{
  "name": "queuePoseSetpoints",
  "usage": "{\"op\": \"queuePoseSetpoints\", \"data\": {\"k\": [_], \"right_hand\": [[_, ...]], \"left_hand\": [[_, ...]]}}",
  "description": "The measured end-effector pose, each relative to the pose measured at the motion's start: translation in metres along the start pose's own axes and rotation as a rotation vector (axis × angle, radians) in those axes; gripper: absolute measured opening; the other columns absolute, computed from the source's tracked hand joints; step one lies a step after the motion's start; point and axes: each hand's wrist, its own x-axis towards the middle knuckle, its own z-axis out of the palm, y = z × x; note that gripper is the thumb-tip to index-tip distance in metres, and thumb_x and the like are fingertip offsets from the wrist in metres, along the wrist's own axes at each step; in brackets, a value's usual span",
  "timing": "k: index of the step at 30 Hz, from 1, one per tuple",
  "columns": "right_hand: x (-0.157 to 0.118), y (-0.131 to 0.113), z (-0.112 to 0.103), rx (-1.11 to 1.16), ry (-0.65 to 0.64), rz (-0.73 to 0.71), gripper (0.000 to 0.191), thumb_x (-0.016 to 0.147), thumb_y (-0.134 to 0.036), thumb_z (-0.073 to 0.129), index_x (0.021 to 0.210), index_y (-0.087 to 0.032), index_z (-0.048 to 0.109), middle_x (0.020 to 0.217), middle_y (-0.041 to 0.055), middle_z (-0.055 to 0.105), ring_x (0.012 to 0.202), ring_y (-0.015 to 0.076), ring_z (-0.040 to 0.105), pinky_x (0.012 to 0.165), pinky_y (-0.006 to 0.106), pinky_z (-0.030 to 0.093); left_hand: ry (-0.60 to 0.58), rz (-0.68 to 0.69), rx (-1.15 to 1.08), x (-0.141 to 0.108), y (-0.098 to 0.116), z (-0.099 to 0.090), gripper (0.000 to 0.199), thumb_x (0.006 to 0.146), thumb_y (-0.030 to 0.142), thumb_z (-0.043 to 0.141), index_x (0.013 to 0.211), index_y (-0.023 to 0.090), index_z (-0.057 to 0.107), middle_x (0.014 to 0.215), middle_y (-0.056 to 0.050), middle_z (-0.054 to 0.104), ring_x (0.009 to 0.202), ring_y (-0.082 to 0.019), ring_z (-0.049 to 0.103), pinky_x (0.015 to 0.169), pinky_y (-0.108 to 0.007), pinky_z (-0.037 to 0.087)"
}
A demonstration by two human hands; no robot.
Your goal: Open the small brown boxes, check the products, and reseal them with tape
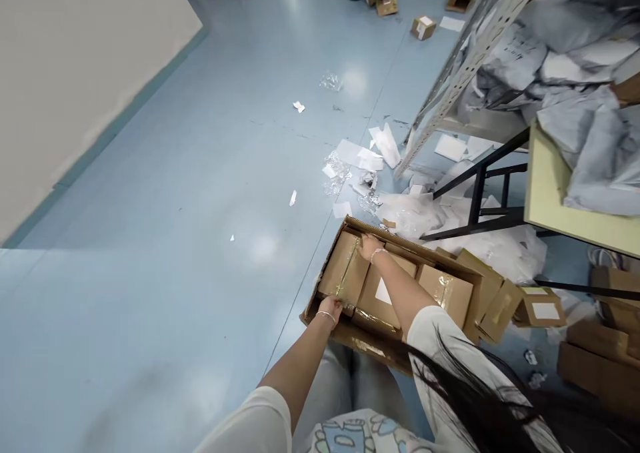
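Brown corrugated cardboard forms the long open carton lying on the blue floor. Inside it, packed side by side, sit small kraft boxes, their seams bound with clear tape. The leftmost box lies at the carton's left end, and the left hand curls closely over its near edge, holding it. The right hand rests near the carton's far rim, on top of the next box, though whether it grips cannot be told. These boxes look light and stiff, the tape perhaps slippery, so their bare cardboard sides seem the surest hold. Crumpled plastic wrap lies beyond the far rim, and a loose labelled box sits just right of the carton.
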Motion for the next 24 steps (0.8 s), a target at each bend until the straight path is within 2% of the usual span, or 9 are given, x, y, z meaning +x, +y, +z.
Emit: {"op": "queuePoseSetpoints", "data": {"k": [3, 6, 9, 12, 15, 18, 21, 24], "right_hand": [[0.019, -0.002, 0.014, -0.149, -0.08, 0.07, 0.06, 0.083, -0.054, 0.063, 0.127, -0.013, 0.058, 0.138, 0.0235, 0.053, 0.131, 0.0374, 0.046, 0.109, 0.05, 0.031], [0.015, -0.005, 0.023, -0.168, -0.043, 0.095, 0.063, 0.086, -0.064, 0.054, 0.125, -0.015, 0.058, 0.134, 0.0235, 0.057, 0.128, 0.0388, 0.048, 0.106, 0.056, 0.03], [-0.001, -0.015, 0.02, -0.172, -0.009, 0.062, 0.061, 0.087, -0.064, 0.051, 0.124, -0.015, 0.058, 0.131, 0.0231, 0.058, 0.128, 0.0392, 0.047, 0.107, 0.059, 0.025], [-0.026, -0.031, 0.0, -0.148, 0.036, 0.042, 0.054, 0.09, -0.059, 0.05, 0.122, -0.017, 0.059, 0.13, 0.0207, 0.059, 0.127, 0.0385, 0.047, 0.107, 0.059, 0.024], [-0.062, -0.048, -0.032, -0.127, 0.095, 0.014, 0.041, 0.094, -0.049, 0.047, 0.12, -0.02, 0.061, 0.128, 0.0167, 0.061, 0.124, 0.0357, 0.049, 0.107, 0.054, 0.027], [-0.113, -0.056, -0.069, -0.06, 0.211, -0.004, 0.037, 0.095, -0.042, 0.047, 0.123, -0.022, 0.061, 0.129, 0.0139, 0.062, 0.126, 0.0333, 0.049, 0.108, 0.048, 0.029], [-0.178, -0.048, -0.102, 0.133, 0.38, 0.027, 0.037, 0.092, -0.04, 0.054, 0.124, -0.022, 0.061, 0.131, 0.013, 0.061, 0.127, 0.0316, 0.05, 0.11, 0.043, 0.029], [-0.251, -0.028, -0.119, 0.437, 0.553, 0.098, 0.036, 0.088, -0.04, 0.06, 0.119, -0.023, 0.064, 0.129, 0.0108, 0.063, 0.125, 0.0288, 0.052, 0.111, 0.04, 0.032]], "left_hand": [[-0.02, -0.018, -0.044, 0.014, 0.004, 0.002, 0.024, 0.067, -0.006, 0.05, 0.066, 0.017, 0.051, 0.069, -0.003, 0.059, 0.074, -0.014, 0.064, 0.077, -0.026, 0.055], [-0.038, -0.061, -0.067, 0.01, 0.006, 0.001, 0.026, 0.059, -0.007, 0.049, 0.069, 0.017, 0.054, 0.07, -0.004, 0.062, 0.069, -0.016, 0.063, 0.071, -0.03, 0.057], [-0.044, -0.074, -0.09, -0.01, 0.004, 0.002, 0.028, 0.056, -0.006, 0.048, 0.071, 0.017, 0.055, 0.074, -0.005, 0.064, 0.069, -0.016, 0.064, 0.073, -0.03, 0.058], [-0.062, -0.072, -0.082, -0.043, 0.005, 0.0, 0.029, 0.055, -0.004, 0.049, 0.073, 0.018, 0.055, 0.076, -0.005, 0.065, 0.072, -0.016, 0.065, 0.079, -0.032, 0.058], [-0.075, -0.044, -0.022, -0.086, 0.012, -0.005, 0.029, 0.056, -0.002, 0.05, 0.075, 0.019, 0.056, 0.077, -0.003, 0.066, 0.072, -0.017, 0.066, 0.081, -0.034, 0.058], [-0.082, 0.011, 0.075, -0.132, 0.022, -0.011, 0.026, 0.06, 0.0, 0.051, 0.075, 0.02, 0.056, 0.073, -0.002, 0.064, 0.067, -0.015, 0.065, 0.075, -0.032, 0.058], [-0.123, 0.104, 0.207, -0.174, 0.035, -0.013, 0.026, 0.063, 0.002, 0.055, 0.079, 0.022, 0.058, 0.071, -0.001, 0.063, 0.069, -0.017, 0.066, 0.07, -0.031, 0.057], [-0.193, 0.343, 0.459, -0.209, 0.048, -0.003, 0.036, 0.063, 0.002, 0.061, 0.092, 0.024, 0.062, 0.079, -0.002, 0.068, 0.085, -0.023, 0.069, 0.076, -0.035, 0.057]]}}
